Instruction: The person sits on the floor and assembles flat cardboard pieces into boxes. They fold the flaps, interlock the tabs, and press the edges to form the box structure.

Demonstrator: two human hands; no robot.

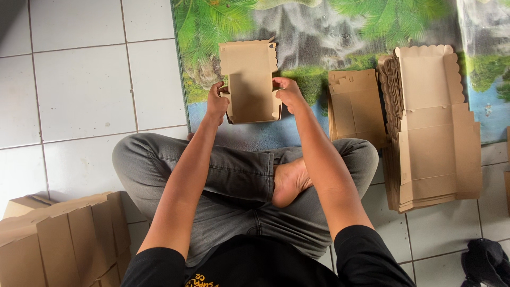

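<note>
A brown cardboard box blank [249,82] with a scalloped top flap is held in front of me over a printed mat [329,32]. My left hand [217,102] grips its left side wall. My right hand [289,93] grips its right side wall, with the side flaps bent up. I sit cross-legged on the floor in grey trousers, one bare foot [289,182] showing.
A tall stack of flat box blanks [430,127] lies at the right, with a smaller flat stack [356,106] beside it. Folded brown boxes [58,239] are piled at the lower left on white tiles [79,85]. A dark cloth [486,263] lies at the bottom right.
</note>
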